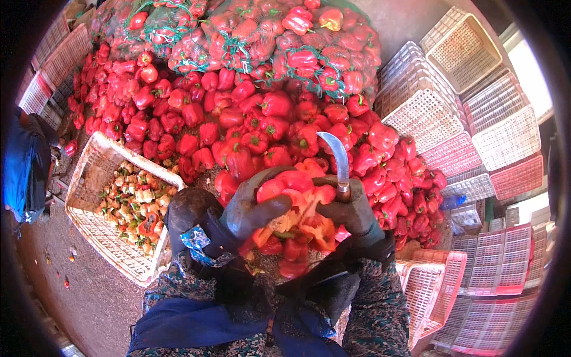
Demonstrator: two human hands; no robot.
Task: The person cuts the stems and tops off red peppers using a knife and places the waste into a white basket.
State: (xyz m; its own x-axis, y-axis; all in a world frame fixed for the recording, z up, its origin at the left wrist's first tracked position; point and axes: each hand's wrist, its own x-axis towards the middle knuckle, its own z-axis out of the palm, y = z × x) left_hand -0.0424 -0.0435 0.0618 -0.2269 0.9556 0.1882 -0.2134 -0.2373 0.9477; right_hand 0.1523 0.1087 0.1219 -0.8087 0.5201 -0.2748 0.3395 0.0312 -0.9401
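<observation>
A red bell pepper (296,180), torn open so that its pale inside shows, is held between my two gloved hands. My left hand (258,207) grips it from the left side. My right hand (348,207) touches the pepper's right part and also holds a curved knife (337,156) by its wooden handle, the blade pointing up and away from me. Below my hands, between my legs, lie red peppers (294,254). Beyond my hands spreads a large heap of whole red bell peppers (250,120). Pepper cores (142,196) fill part of a white plastic crate (89,214) to the left.
Green mesh sacks of peppers (241,31) lie behind the heap. Stacked plastic crates (424,111) stand at the right, with more crates (428,285) near my right side. Another person (26,165) in blue is at the far left. Scraps dot the floor (84,299).
</observation>
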